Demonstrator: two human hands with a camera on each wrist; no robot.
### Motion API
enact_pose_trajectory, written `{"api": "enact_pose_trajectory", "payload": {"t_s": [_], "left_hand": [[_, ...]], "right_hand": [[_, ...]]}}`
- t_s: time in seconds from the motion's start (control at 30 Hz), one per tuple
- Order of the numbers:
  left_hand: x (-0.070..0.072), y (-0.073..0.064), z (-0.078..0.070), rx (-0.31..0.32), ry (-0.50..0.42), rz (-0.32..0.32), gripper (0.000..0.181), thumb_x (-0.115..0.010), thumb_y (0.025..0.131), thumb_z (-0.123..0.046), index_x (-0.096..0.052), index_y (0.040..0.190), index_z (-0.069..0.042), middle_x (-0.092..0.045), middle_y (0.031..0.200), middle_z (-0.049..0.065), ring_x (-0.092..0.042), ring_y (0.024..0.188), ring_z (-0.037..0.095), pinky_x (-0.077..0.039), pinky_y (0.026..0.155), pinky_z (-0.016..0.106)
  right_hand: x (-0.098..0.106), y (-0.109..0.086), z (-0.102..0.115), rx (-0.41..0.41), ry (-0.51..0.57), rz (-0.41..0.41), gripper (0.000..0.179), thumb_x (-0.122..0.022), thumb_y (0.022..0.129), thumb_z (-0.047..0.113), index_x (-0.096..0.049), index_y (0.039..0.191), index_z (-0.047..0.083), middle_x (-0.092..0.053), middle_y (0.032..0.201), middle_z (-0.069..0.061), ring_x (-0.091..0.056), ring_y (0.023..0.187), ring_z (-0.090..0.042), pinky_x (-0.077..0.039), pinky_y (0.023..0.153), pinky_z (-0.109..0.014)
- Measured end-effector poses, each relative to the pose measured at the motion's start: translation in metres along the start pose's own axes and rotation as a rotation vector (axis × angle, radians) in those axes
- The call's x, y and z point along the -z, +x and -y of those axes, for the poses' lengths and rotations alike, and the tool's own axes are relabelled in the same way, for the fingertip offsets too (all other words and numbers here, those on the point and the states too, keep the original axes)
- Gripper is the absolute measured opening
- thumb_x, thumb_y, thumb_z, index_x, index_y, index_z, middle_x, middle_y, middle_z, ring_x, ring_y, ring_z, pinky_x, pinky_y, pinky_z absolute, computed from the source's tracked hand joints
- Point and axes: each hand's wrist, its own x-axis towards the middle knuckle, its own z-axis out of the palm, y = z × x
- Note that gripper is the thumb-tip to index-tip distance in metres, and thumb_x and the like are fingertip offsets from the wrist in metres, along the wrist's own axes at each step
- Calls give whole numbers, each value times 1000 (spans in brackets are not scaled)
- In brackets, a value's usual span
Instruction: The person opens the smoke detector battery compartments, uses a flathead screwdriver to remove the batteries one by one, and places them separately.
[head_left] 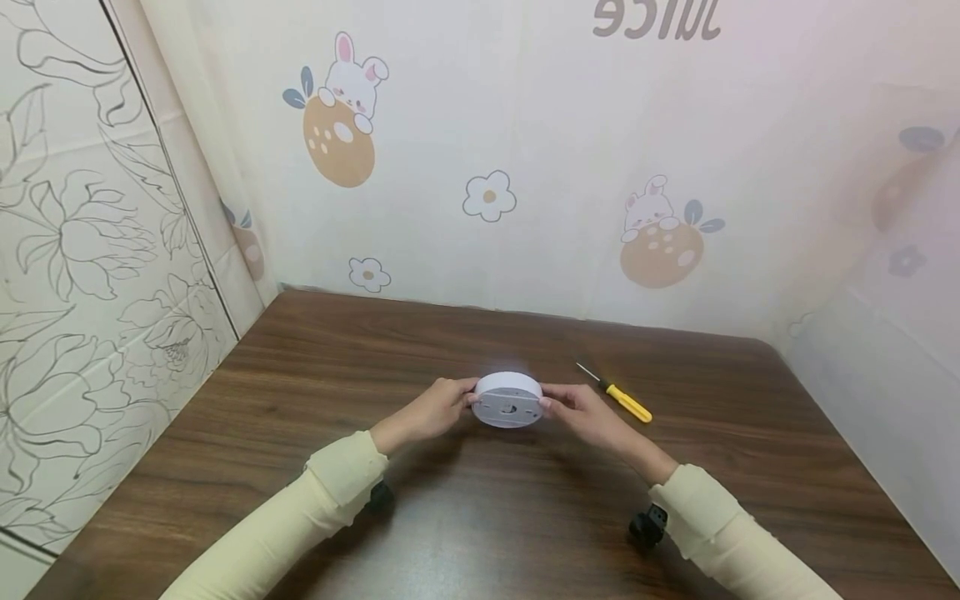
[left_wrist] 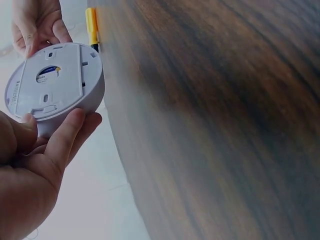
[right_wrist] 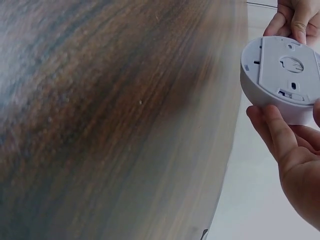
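A round white device (head_left: 508,407) with a flat back plate is held up over the middle of the table, its back tilted toward me. In the left wrist view the device (left_wrist: 65,95) shows small slots in its plate and a round central hole, with blue and yellow bits inside. My left hand (head_left: 437,407) grips its left edge, thumb on the plate side and fingers against the side wall. At the opposite edge, my right hand (head_left: 587,412) pinches it the same way. The front face is hidden from view.
A screwdriver (head_left: 628,403) with a yellow handle lies on the dark wooden table (head_left: 465,517) just beyond my right hand, its tip pointing to the back left. A printed curtain (head_left: 420,125) hangs along the table's back edge, and a flower-patterned panel (head_left: 82,250) stands at the left.
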Motion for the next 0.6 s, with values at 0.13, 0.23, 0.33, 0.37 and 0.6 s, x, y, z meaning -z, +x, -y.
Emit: {"api": "enact_pose_trajectory", "payload": {"t_s": [0.13,0.23,0.33,0.37,0.6], "left_hand": [[-2,1,-1,54,-86,-4,14,-46,97,4,-59,99,8,-67,97,21,-65,88,23,-58,75,37],[-4,2,-2,97,-148,-10,17,-44,98,5,-59,103,11,-66,99,23,-66,90,27,-58,76,35],[-6,3,-1,128,-190,-13,20,-42,98,5,-59,105,13,-65,98,23,-66,90,28,-58,75,34],[-7,3,-1,137,-202,-14,21,-41,99,5,-58,106,14,-65,99,23,-66,90,28,-58,75,34],[-9,4,-2,204,-207,-21,23,-40,99,4,-59,108,13,-64,93,18,-64,85,23,-58,72,31]], "right_hand": [[0,1,0,-8,32,-16,38,-51,100,14,-52,131,-7,-60,123,-21,-60,108,-29,-51,90,-38],[0,2,0,-22,42,-31,36,-50,100,11,-52,130,-9,-60,122,-22,-60,108,-30,-52,89,-40],[0,2,1,-37,45,-46,36,-50,100,9,-52,129,-10,-60,121,-23,-61,106,-30,-52,88,-41],[1,2,1,-42,45,-49,36,-50,99,9,-52,129,-11,-59,122,-23,-61,106,-30,-52,88,-41],[0,2,3,-72,80,-46,36,-51,99,7,-52,129,-11,-60,120,-24,-63,103,-29,-53,87,-43]]}}
